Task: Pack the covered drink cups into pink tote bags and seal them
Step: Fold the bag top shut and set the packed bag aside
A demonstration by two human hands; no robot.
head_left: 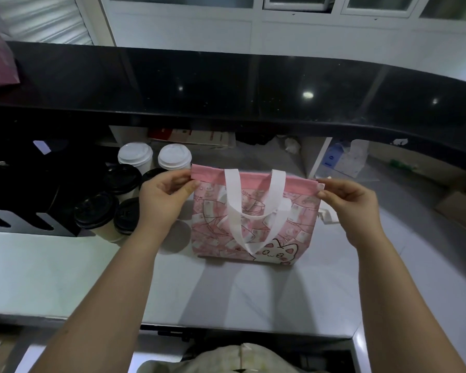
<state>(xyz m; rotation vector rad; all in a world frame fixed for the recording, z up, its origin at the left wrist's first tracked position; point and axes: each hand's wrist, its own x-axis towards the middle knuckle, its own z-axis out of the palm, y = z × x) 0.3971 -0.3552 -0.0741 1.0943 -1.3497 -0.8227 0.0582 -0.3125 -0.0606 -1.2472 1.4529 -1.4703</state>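
Pink tote bag [250, 230] stands upright on white counter [65, 265], centre, cat print facing camera, white handles [253, 211] flopped down over its front. Left hand [167, 195] pinches left end of the pink top band [253, 180]; right hand [353, 203] pinches right end, thumb and fingers narrow on the fabric. Band looks pulled flat, mouth closed along its length. Contents hidden, cannot tell if cups are inside. Judgement: this bag is at the sealing step, nearly done. Unpacked, just left of the bag: two white-lidded cups [135, 156] and a cluster of black-lidded cups [96, 211], beside a black rack [24, 197]. So more packing is likely left.
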